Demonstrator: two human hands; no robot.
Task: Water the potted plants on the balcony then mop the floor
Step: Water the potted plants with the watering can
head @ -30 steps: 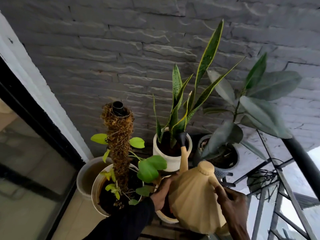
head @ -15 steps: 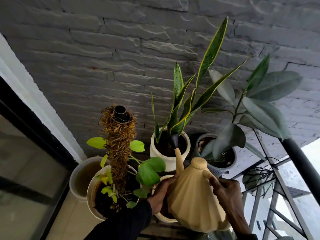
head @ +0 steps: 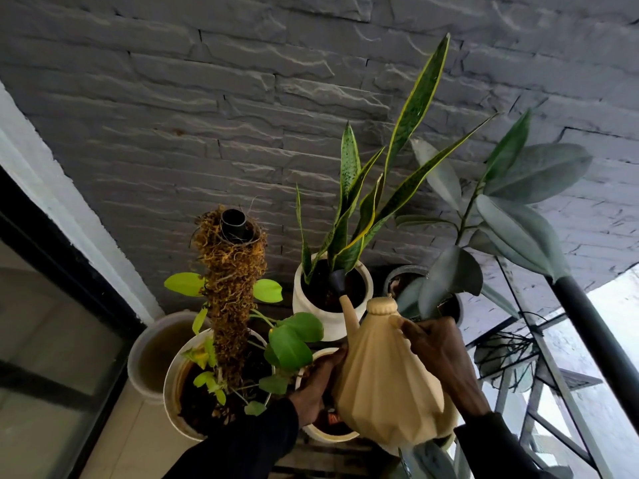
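Beige can is gripped by the right hand and cupped by the left hand, hemmed closely by pots. Its rose has been kept over the white pot.

A beige faceted watering can with black spout tip; yellow-edged, speckled green snake plant in a white pot; grey stone wall.

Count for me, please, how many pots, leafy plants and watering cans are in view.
Pots: 5: snake-plant pot, grey pot, moss-pole pot, leftmost pot, front pot
Leafy plants: 3: snake plant, rubber plant, climber
Watering can: 1
Total: 9
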